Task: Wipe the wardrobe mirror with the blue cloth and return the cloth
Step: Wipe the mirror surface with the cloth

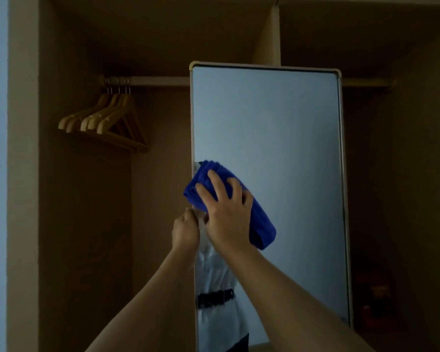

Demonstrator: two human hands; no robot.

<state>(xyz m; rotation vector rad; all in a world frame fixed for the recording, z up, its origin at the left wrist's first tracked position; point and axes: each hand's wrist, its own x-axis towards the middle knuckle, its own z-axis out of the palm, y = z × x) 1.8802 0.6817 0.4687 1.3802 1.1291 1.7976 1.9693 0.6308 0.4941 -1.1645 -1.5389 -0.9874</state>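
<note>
A tall mirror (pixel 277 153) stands in an open wardrobe, wooden hangers (pixel 104 120) on the rail to its left. The right hand (pixel 226 214) presses a folded blue cloth (pixel 261 224) flat against the glass near the mirror's left edge, fingers (pixel 215 182) spread apart over it. The left hand (pixel 184 232) grips the mirror's left frame, fingers curled round the edge, apparently steadying it. Wiping well likely means even pressure, overlapping strokes across to the right edge, and a braced frame.

Bedroom, open wardrobe (pixel 69 224), wooden hangers (pixel 104 120)
</note>
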